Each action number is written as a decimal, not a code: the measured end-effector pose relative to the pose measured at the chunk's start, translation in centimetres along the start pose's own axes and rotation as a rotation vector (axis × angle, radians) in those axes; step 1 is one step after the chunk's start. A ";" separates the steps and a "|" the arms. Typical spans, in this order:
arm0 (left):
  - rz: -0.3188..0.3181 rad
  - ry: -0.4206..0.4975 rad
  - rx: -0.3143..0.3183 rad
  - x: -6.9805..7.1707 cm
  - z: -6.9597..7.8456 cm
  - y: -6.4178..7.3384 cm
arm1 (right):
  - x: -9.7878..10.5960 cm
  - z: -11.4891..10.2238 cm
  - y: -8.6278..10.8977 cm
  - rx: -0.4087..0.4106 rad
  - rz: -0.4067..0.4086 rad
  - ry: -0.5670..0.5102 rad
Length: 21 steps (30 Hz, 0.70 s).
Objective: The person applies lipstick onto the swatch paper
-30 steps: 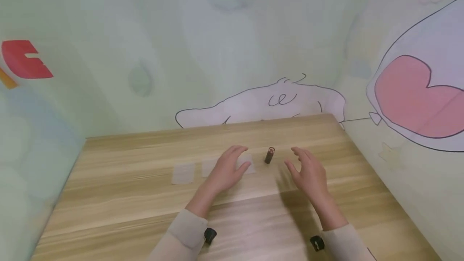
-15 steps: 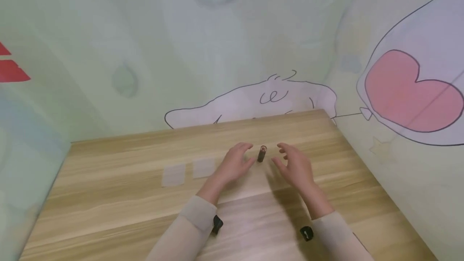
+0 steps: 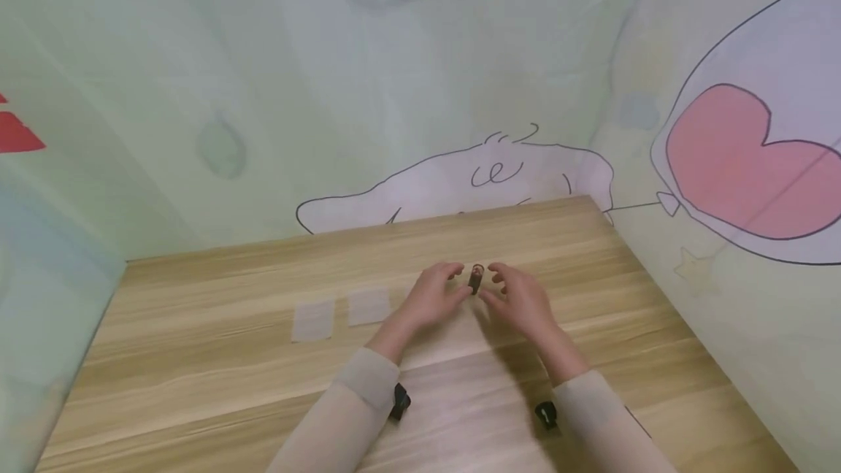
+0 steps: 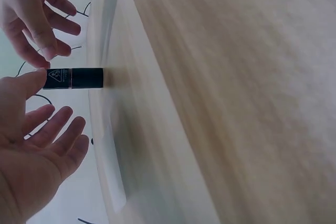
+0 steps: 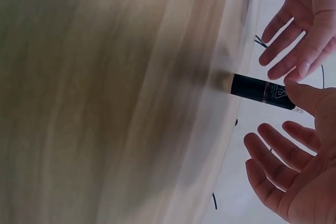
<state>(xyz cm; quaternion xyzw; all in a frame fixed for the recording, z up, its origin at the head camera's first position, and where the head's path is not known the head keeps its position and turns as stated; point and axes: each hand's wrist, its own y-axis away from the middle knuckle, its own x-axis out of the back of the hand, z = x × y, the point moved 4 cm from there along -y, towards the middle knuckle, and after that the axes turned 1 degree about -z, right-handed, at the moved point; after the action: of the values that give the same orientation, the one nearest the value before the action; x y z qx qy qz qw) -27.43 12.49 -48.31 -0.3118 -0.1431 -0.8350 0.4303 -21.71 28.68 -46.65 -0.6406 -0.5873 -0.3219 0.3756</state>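
A black lipstick tube (image 3: 476,280) with a thin metallic band and a white triangular logo stands upright on the wooden table. My left hand (image 3: 439,296) is on its left side, fingers apart and gently bent. On the other side my right hand (image 3: 519,298) mirrors it, palm facing the tube. In the left wrist view, the left thumb overlaps the upper end of the lipstick (image 4: 73,78). The right wrist view has the right thumb right at the same end of the lipstick (image 5: 262,92). The other fingers of both hands are spread away from the tube.
Two thin whitish squares, one farther left (image 3: 313,320) and one nearer my left hand (image 3: 369,306), lie flat on the table (image 3: 197,356). A wall with cartoon drawings (image 3: 263,93) borders the table's back edge; another printed wall (image 3: 723,276) runs along the right.
Both hands have closed in on the lipstick from either side, the gap between them narrowing. The lipstick still stands upright. The head view has shifted slightly, and a whitish patch beside the left hand is now hidden.
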 end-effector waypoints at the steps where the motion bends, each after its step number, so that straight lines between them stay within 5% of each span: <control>1: -0.002 -0.004 0.000 -0.1 0.0 -0.1 | -0.2 0.0 -0.1 0.000 -0.009 0.004; 21: -0.041 -0.036 -0.058 -1.0 0.2 -2.2 | -2.3 1.0 -2.2 -0.038 -0.107 0.004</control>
<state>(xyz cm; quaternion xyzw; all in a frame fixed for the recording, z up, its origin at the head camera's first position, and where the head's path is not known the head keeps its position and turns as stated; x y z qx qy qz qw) -28.69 14.56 -48.70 -0.3360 -0.1328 -0.8417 0.4013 -24.14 28.41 -48.88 -0.6149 -0.6136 -0.3537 0.3467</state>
